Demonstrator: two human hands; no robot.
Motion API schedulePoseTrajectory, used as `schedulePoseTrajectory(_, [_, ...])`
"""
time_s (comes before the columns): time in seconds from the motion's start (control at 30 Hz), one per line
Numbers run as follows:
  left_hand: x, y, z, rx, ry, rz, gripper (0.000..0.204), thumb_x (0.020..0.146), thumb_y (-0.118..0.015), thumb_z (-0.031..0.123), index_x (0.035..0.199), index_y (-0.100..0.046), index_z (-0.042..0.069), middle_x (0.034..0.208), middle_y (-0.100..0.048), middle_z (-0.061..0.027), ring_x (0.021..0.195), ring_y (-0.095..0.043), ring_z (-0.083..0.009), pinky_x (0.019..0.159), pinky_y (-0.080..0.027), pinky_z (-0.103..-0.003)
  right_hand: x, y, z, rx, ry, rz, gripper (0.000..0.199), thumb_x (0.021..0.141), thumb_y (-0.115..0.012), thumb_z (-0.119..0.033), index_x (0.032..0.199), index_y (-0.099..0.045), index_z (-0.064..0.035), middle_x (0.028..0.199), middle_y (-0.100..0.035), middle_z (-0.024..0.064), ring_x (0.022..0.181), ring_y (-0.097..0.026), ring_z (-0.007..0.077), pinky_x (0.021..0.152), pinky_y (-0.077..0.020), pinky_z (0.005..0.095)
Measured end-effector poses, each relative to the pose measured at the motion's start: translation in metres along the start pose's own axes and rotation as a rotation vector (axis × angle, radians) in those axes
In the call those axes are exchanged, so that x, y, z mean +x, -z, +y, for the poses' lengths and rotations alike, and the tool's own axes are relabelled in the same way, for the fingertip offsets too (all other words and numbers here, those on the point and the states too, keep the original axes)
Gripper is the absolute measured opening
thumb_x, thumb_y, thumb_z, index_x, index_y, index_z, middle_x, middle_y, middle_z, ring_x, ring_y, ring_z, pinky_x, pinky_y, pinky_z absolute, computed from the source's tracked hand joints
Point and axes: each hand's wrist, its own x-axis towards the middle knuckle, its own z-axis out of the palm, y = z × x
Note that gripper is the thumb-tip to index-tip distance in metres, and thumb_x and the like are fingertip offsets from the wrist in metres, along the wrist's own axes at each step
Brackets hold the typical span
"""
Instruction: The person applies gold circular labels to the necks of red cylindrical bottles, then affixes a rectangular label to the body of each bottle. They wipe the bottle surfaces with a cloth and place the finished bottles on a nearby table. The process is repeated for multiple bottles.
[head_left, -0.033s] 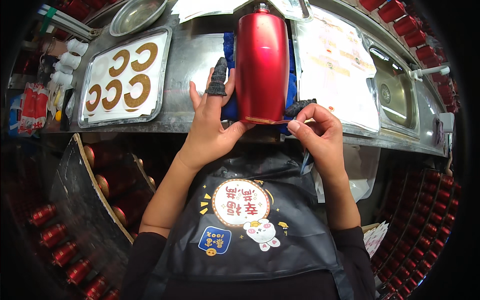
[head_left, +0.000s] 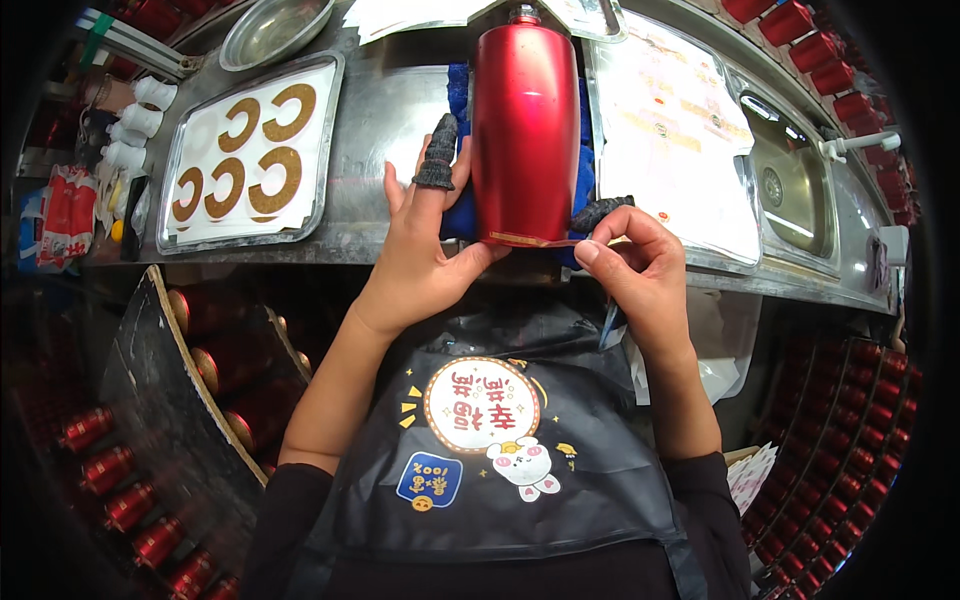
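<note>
A glossy red bottle (head_left: pixel 526 130) lies on a blue cloth (head_left: pixel 457 215) at the counter's front edge, its base toward me. Along the base edge runs a thin gold-and-reddish strip (head_left: pixel 520 240), its right end drawn away from the bottle. My right hand (head_left: pixel 640 265) pinches that loose end between thumb and forefinger; a black finger cover (head_left: pixel 600 212) shows on one finger. My left hand (head_left: pixel 425 235) is open, fingers spread beside the bottle, the thumb touching its lower left corner. Another black finger cover (head_left: pixel 437 155) sits on the left forefinger.
At the left, a metal tray (head_left: pixel 330 140) carries gold C-shaped labels (head_left: pixel 275 182). To the right lie white label sheets (head_left: pixel 670 150), beside a sink (head_left: pixel 785 175). A metal bowl (head_left: pixel 275 35) stands far left. Red bottles (head_left: pixel 235 370) fill a crate below the counter.
</note>
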Motion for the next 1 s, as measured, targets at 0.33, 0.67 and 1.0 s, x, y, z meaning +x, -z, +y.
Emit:
schedulePoseTrajectory(0.33, [0.001,-0.016,0.002,-0.812,0.142,0.124,0.088,0.095,-0.072,0.014,0.160,-0.015,-0.005,0.163,-0.034,-0.0248,0.153,-0.029,-0.0288,0.124,-0.018,-0.039,-0.001,-0.006,-0.004,-0.031,0.014,0.027,0.015,0.090,-0.071,-0.004,0.084,-0.058,-0.0046,0.077,-0.060,-0.0039,0.063,-0.051,-0.0012,0.055,-0.0348,0.0160])
schedulePoseTrajectory(0.67, [-0.001,-0.015,0.004,-0.896,0.169,0.122,0.087,0.096,-0.072,0.015,0.159,-0.015,-0.005,0.163,-0.032,-0.0257,0.152,-0.031,-0.0280,0.123,-0.021,-0.038,-0.001,-0.004,0.000,-0.008,0.004,0.004,0.015,0.091,-0.070,-0.002,0.085,-0.057,-0.0044,0.079,-0.061,-0.0029,0.064,-0.052,-0.0011,0.055,-0.0355,0.0158])
schedulePoseTrajectory(1.0, [-0.002,-0.022,0.002,-0.743,0.105,0.133,0.090,0.094,-0.075,0.018,0.158,-0.018,-0.006,0.162,-0.033,-0.0255,0.154,-0.027,-0.0277,0.124,-0.020,-0.039,-0.004,-0.005,-0.002,-0.008,-0.011,0.017,0.015,0.092,-0.070,-0.003,0.087,-0.057,-0.0045,0.079,-0.064,-0.0013,0.066,-0.054,-0.0003,0.057,-0.0367,0.0162])
